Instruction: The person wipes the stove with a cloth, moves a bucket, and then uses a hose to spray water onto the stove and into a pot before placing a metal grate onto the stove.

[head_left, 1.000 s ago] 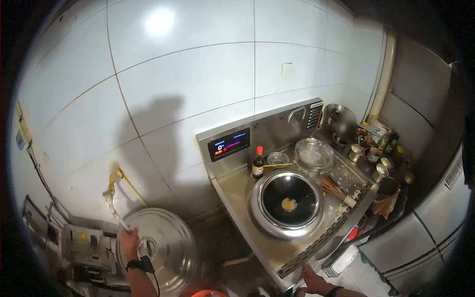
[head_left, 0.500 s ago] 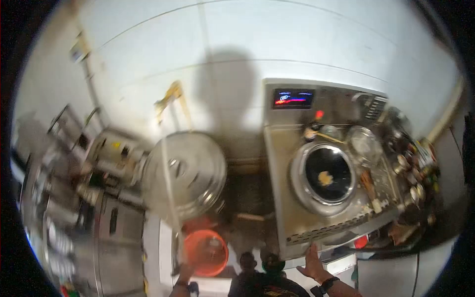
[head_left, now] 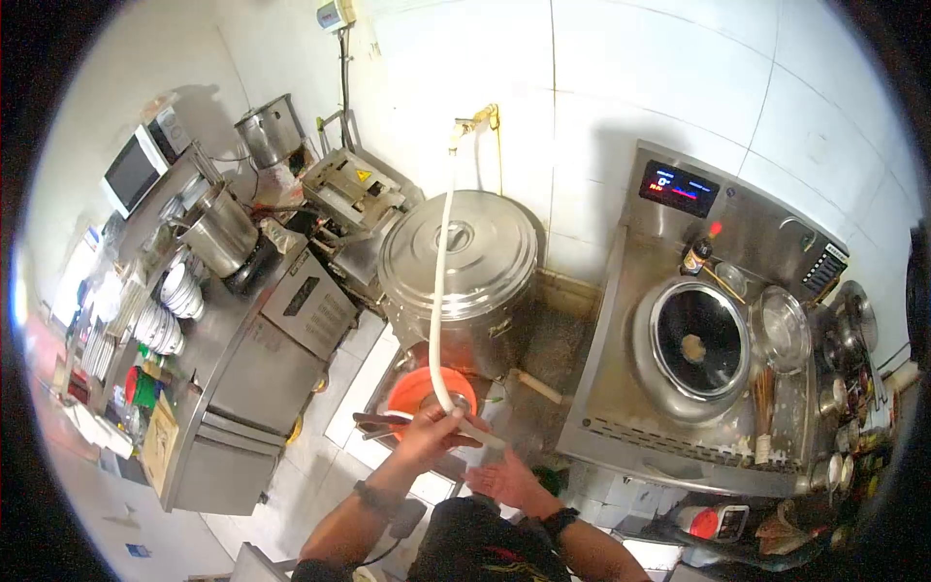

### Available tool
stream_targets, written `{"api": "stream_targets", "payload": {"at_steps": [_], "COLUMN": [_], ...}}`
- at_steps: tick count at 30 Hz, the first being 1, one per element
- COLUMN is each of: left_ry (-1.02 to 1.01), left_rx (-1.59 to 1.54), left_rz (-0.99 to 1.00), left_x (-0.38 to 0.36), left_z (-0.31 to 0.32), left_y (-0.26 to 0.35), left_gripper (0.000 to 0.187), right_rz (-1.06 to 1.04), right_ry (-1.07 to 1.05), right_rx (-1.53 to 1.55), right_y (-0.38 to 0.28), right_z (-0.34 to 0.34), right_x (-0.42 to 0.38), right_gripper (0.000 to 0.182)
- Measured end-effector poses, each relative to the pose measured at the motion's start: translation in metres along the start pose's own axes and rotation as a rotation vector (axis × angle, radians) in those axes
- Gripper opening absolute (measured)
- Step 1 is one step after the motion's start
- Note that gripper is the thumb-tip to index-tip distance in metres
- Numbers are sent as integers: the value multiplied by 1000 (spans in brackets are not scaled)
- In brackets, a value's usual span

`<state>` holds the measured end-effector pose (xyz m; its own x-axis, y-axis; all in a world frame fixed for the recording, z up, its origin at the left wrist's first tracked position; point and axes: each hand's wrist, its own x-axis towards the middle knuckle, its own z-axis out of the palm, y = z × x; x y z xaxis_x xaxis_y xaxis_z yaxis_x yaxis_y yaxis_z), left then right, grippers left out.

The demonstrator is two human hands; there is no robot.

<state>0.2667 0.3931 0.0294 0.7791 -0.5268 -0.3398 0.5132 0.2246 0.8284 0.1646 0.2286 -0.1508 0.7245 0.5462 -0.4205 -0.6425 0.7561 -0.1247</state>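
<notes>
My left hand [head_left: 430, 435] grips a white hose [head_left: 439, 281] near its free end. The hose runs up across the lid of a big steel stockpot [head_left: 458, 262] to a brass tap [head_left: 472, 122] on the tiled wall. My right hand [head_left: 501, 479] is open, palm up, just below the hose end. An orange bucket [head_left: 419, 390] stands on the floor under the hose, in front of the stockpot.
To the right is a steel wok station [head_left: 679, 388] with a dark wok [head_left: 696, 347], a sauce bottle [head_left: 694, 256], a glass bowl [head_left: 782, 328] and a lit display [head_left: 678, 188]. On the left are a steel counter [head_left: 254, 339], stacked bowls [head_left: 173, 308], pots and a microwave [head_left: 140, 165].
My view has swung left and down. My left hand left the stockpot lid and pulled the hose down over the bucket. My right hand came off the wok station's edge and opened under the hose end.
</notes>
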Motion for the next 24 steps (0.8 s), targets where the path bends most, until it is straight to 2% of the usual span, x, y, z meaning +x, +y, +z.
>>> {"api": "stream_targets", "payload": {"at_steps": [2,6,8,10,12,13,14,16,18,19,22,23,24], "left_ry": [-52,-94,-62,196,462,785,678,458,218,134,-91,-83,-174], "left_rx": [-83,-229,-237,25,478,1325,1315,1294,1199,1189,42,119,197], "left_rz": [139,127,120,117,347,655,683,744,351,319,-6,-16,52], "left_x": [-22,-53,-62,-58,-49,-44,-39,-28,-11,21,55,56,56], "left_z": [20,3,-1,-23,-35,-53,-44,-3,46,47,85,93,98], "left_y": [10,19,28,21,2,-17,-15,1,1,-19,-29,-28,-35], "left_gripper": [27,24,24,33,54,65,65,67,57,52,41,38,37], "right_rz": [-135,-300,-346,-380,-468,-530,-586,-774,-877,-899,-946,-956,-921], "right_ry": [-46,113,64,4,140,313,490,516,518,503,394,348,293], "right_rx": [149,158,91,-5,-278,-500,-721,-1167,-1522,-1652,-2001,-2108,-1922], "right_y": [-1,-15,-36,-59,-73,-72,-70,-61,-41,-31,-15,-20,-25], "right_z": [13,-20,-38,-18,30,70,94,98,80,58,-10,-20,-17], "right_x": [16,49,47,29,-8,-37,-55,-62,-61,-50,-42,-44,-60], "right_gripper": [39,31,23,18,14,13,13,17,21,22,28,30,35]}}
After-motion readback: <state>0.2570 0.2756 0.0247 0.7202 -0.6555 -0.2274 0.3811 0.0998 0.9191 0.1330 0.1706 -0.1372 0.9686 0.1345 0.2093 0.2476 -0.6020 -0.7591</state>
